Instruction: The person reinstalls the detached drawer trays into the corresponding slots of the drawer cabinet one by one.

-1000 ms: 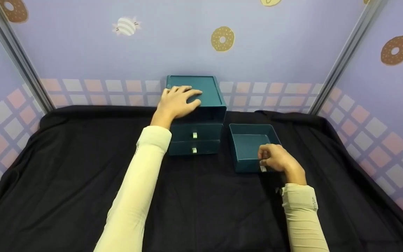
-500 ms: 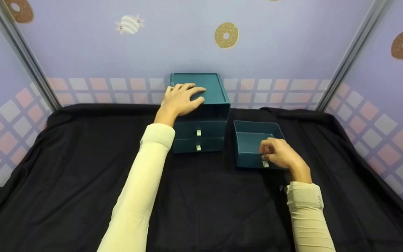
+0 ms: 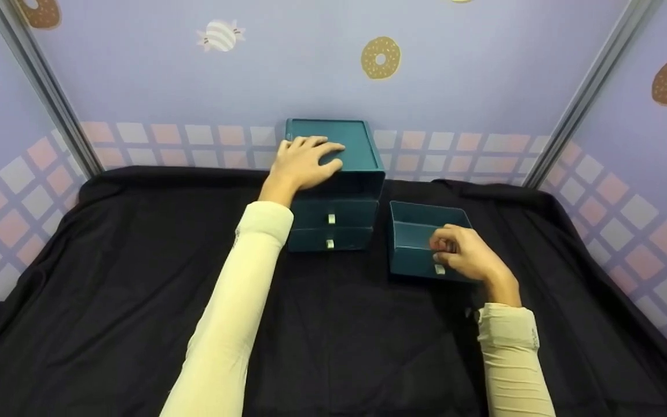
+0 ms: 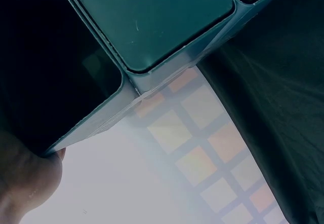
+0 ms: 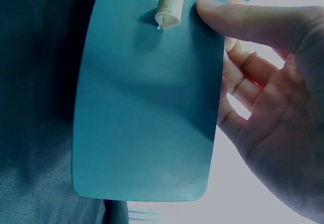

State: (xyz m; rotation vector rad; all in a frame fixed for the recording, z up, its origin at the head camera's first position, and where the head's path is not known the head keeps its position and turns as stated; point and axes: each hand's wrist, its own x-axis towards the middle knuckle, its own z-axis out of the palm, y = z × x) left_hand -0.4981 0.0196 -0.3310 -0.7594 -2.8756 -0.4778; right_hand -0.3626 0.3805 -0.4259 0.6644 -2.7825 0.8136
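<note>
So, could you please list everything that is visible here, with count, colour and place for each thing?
drawer cabinet: 1, teal, at the back middle of the table, its top slot empty
closed drawers: 2, teal with pale knobs, in the cabinet's lower slots
removed drawer: 1, teal, open top, on the cloth right of the cabinet
knob: 1, pale, on the removed drawer's front
cloth: 1, black, covering the table
walls: lilac, with doughnut and candy prints and a pink and white chequered band below
metal poles: 2, grey, in the back corners
sleeves: 2, cream, on both forearms
left hand: 1, resting flat on the cabinet's top
right hand: 1, gripping the removed drawer's front wall
</note>
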